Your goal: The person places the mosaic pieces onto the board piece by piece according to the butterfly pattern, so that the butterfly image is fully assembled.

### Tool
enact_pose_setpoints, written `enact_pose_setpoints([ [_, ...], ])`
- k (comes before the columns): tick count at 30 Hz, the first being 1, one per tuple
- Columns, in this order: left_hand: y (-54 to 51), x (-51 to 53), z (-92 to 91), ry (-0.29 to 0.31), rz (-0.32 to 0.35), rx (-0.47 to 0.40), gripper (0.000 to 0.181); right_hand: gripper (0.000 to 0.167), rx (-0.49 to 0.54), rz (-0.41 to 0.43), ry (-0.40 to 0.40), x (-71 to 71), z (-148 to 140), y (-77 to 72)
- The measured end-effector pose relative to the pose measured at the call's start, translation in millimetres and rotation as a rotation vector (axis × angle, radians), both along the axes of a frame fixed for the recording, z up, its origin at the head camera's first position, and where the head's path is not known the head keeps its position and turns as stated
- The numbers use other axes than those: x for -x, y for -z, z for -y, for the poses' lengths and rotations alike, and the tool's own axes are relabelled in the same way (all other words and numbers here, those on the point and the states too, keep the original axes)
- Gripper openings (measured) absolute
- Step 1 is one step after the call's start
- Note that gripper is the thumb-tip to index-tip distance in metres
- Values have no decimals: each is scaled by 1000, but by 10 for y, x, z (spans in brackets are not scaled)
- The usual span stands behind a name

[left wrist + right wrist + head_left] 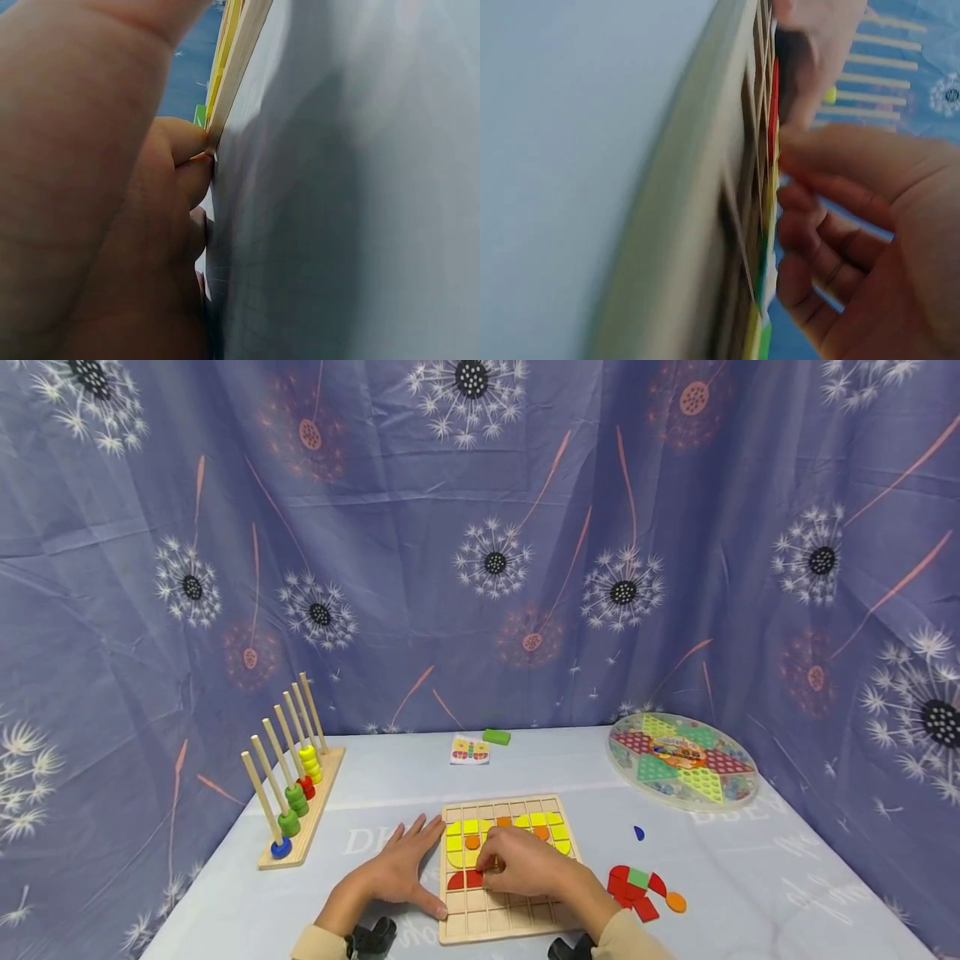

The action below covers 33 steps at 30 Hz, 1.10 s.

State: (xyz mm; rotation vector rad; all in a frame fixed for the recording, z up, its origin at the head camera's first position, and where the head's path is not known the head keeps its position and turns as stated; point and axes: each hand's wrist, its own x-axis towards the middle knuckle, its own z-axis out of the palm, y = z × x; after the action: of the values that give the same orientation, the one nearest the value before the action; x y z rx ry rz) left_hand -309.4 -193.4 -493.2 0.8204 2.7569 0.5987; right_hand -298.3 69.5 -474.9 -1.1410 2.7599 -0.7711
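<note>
A wooden grid board (pixel 498 933) lies on the table, with yellow and orange flat pieces (pixel 453 843) in its upper cells. Red flat pieces (pixel 456 882) form a short row at the left, below the yellow ones. My left hand (pixel 405 867) rests spread beside the board, thumb and fingers at its left edge; the left wrist view shows fingers against the wooden rim (pixel 238 67). Over the board's middle, my right hand (pixel 525 862) has its fingers curled. Its thumb and index finger pinch at a red piece (pixel 773 112), mostly hidden by the fingertips.
Loose red, green and orange pieces (pixel 645 908) lie right of the board, a blue one (pixel 639 832) farther back. A bead rack (pixel 322 793) with upright pegs stands left. At the back are a pattern card (pixel 469 760), a green block (pixel 497 737) and a round star-patterned game board (pixel 652 793).
</note>
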Motion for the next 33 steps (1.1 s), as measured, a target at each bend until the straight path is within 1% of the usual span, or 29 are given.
enact_pose_setpoints([
  [5, 25, 8, 22, -14, -9, 1, 132, 5, 95, 69, -31, 87, -298, -76],
  [10, 56, 16, 18, -20, -8, -1, 134, 7, 135, 165, -8, 121, -717, -134],
  [14, 54, 20, 8, -16, -4, -5, 134, 10, 138, 237, -1, 128, -1078, -104],
  [18, 45, 23, 8, -12, -7, -6, 133, 12, 156, 303, -2, 128, -1412, -41],
  [21, 42, 21, 13, -15, -7, -3, 133, 14, 177, 362, 24, 115, -1603, 2],
  [24, 37, 17, 10, -17, -3, -5, 133, 16, 183, 411, 42, 95, -1734, 27],
  [27, 31, 14, 4, -19, 1, -9, 133, 19, 181, 422, 17, 83, -1790, 45],
  [30, 28, 14, 0, -18, 4, -7, 133, 21, 185, 403, -22, 77, -1793, 66],
  [33, 27, 16, -3, -19, 8, -6, 132, 20, 189, 375, -29, 79, -1787, 92],
])
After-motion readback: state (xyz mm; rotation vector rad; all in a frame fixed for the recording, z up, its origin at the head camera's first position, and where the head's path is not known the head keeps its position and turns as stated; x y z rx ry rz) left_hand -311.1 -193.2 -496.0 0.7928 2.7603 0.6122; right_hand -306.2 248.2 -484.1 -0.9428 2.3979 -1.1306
